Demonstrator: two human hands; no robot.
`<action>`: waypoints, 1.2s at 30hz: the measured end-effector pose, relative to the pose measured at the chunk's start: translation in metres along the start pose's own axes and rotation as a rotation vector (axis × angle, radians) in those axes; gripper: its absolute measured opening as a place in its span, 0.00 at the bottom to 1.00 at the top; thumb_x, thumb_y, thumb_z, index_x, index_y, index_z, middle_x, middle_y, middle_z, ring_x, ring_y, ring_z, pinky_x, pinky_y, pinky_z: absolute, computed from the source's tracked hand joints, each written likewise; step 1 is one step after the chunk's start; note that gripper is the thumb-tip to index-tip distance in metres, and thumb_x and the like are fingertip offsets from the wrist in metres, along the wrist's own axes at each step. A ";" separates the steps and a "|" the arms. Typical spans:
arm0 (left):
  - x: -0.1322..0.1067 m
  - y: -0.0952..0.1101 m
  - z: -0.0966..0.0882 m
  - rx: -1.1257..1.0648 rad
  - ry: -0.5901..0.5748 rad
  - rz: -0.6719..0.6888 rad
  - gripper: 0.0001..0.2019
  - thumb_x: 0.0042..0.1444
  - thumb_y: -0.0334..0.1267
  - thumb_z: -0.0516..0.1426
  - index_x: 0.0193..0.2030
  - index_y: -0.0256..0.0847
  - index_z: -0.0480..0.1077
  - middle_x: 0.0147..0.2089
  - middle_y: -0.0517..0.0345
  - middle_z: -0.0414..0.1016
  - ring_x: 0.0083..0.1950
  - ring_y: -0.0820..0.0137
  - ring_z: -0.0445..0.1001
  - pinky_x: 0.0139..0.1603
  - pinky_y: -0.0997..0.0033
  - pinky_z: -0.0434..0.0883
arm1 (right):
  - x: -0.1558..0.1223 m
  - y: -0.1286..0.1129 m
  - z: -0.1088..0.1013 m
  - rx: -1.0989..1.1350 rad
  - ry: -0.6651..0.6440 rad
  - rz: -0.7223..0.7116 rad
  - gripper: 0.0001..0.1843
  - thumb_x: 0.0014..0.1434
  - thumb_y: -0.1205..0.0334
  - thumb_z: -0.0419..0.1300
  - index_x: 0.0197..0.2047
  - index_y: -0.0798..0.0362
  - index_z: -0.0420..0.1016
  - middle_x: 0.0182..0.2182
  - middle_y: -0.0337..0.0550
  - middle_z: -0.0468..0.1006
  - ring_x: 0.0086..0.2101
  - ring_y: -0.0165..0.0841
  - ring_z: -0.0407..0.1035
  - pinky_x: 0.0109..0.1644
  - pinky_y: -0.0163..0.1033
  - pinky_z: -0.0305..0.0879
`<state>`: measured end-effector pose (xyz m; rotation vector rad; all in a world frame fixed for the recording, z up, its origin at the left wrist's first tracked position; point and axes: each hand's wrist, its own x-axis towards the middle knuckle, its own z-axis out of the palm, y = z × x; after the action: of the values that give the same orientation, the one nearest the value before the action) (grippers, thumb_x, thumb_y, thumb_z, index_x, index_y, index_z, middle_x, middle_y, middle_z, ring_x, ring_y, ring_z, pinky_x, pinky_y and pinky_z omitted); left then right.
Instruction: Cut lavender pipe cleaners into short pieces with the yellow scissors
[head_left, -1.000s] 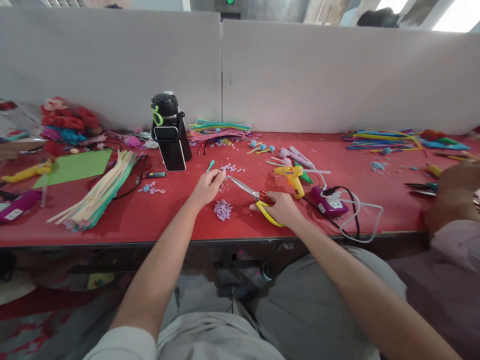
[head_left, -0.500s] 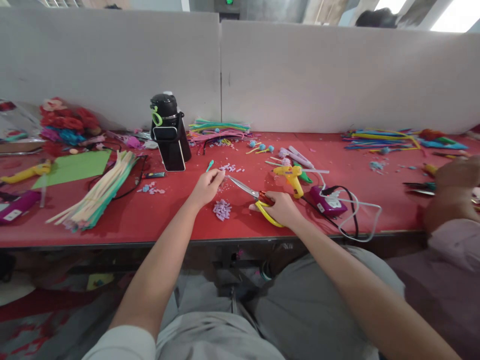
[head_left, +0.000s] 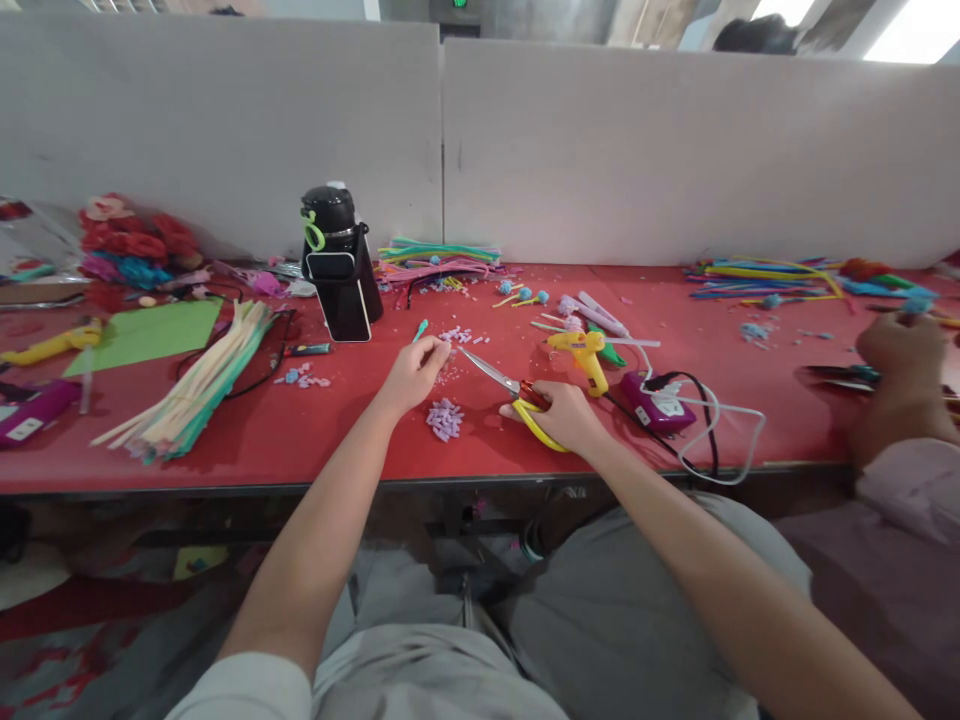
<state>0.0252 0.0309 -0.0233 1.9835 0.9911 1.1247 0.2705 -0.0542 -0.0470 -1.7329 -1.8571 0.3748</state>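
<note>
My right hand (head_left: pixel 564 415) is closed round the yellow and red handles of a pair of scissors (head_left: pixel 491 372). The blades point up and left, their tips just short of my left hand (head_left: pixel 417 372). The left thumb and fingers are pinched together, and whatever they hold is too small to make out. Just above that hand a teal-tipped piece (head_left: pixel 421 328) shows; whether it is held or lies on the table I cannot tell. A small heap of cut lilac pieces (head_left: pixel 445 420) lies below, between my hands. More lilac bits (head_left: pixel 457 336) are scattered behind them.
A yellow glue gun (head_left: pixel 585 358) and a purple power block (head_left: pixel 657 402) with cables lie at my right. A black bottle (head_left: pixel 330 215) stands behind a phone (head_left: pixel 343 300). Pipe cleaners (head_left: pixel 202 385) lie left. A co-worker's hand (head_left: pixel 900 350) is at far right.
The scissors' tips and my right hand have shifted very slightly; my left hand stays in place. At far right the co-worker's hand has risen, with something blue at its fingers.
</note>
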 end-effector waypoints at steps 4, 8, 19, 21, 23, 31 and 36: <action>0.000 0.001 0.000 0.006 -0.001 0.016 0.19 0.65 0.51 0.52 0.29 0.39 0.65 0.26 0.60 0.66 0.28 0.73 0.64 0.32 0.67 0.69 | -0.001 -0.001 -0.002 0.006 -0.011 -0.011 0.32 0.48 0.32 0.63 0.20 0.50 0.55 0.17 0.35 0.61 0.22 0.27 0.52 0.26 0.36 0.46; 0.000 0.002 0.000 0.014 -0.005 0.023 0.19 0.65 0.51 0.52 0.29 0.39 0.66 0.26 0.60 0.66 0.27 0.73 0.64 0.32 0.67 0.70 | 0.000 -0.001 -0.002 0.012 -0.024 -0.021 0.32 0.48 0.31 0.62 0.19 0.50 0.55 0.17 0.35 0.60 0.22 0.27 0.53 0.26 0.36 0.46; 0.000 0.000 -0.001 -0.007 -0.005 0.001 0.17 0.64 0.49 0.53 0.31 0.39 0.67 0.26 0.60 0.66 0.27 0.73 0.64 0.30 0.67 0.67 | 0.002 0.003 0.000 0.015 -0.022 -0.014 0.33 0.48 0.31 0.62 0.19 0.51 0.56 0.17 0.35 0.60 0.22 0.27 0.52 0.26 0.36 0.46; 0.000 0.000 0.000 -0.009 -0.006 0.007 0.17 0.64 0.49 0.53 0.30 0.39 0.67 0.27 0.60 0.67 0.28 0.73 0.64 0.31 0.67 0.67 | 0.002 0.002 -0.001 0.015 -0.019 -0.009 0.33 0.48 0.31 0.62 0.19 0.51 0.56 0.17 0.34 0.59 0.22 0.27 0.52 0.26 0.35 0.46; 0.000 0.001 0.000 -0.015 -0.007 0.004 0.17 0.64 0.49 0.53 0.30 0.39 0.66 0.27 0.60 0.66 0.28 0.73 0.64 0.31 0.67 0.67 | 0.001 0.001 -0.002 0.018 -0.020 -0.007 0.33 0.48 0.31 0.62 0.20 0.51 0.55 0.17 0.34 0.59 0.22 0.27 0.51 0.25 0.35 0.46; 0.000 0.001 0.001 -0.042 0.031 -0.046 0.20 0.66 0.49 0.51 0.25 0.39 0.62 0.23 0.62 0.62 0.25 0.74 0.62 0.27 0.70 0.62 | 0.000 -0.002 -0.003 0.022 -0.021 -0.016 0.32 0.49 0.32 0.62 0.20 0.50 0.54 0.17 0.34 0.59 0.22 0.27 0.51 0.25 0.35 0.45; 0.000 0.002 0.001 -0.071 0.041 -0.065 0.21 0.66 0.48 0.51 0.24 0.39 0.62 0.21 0.62 0.60 0.23 0.75 0.60 0.25 0.72 0.60 | -0.002 -0.001 -0.002 0.021 -0.016 -0.022 0.32 0.48 0.33 0.63 0.20 0.50 0.53 0.17 0.34 0.60 0.22 0.27 0.52 0.26 0.36 0.46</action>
<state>0.0270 0.0299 -0.0226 1.8660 1.0151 1.1528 0.2705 -0.0563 -0.0448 -1.6987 -1.8759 0.3993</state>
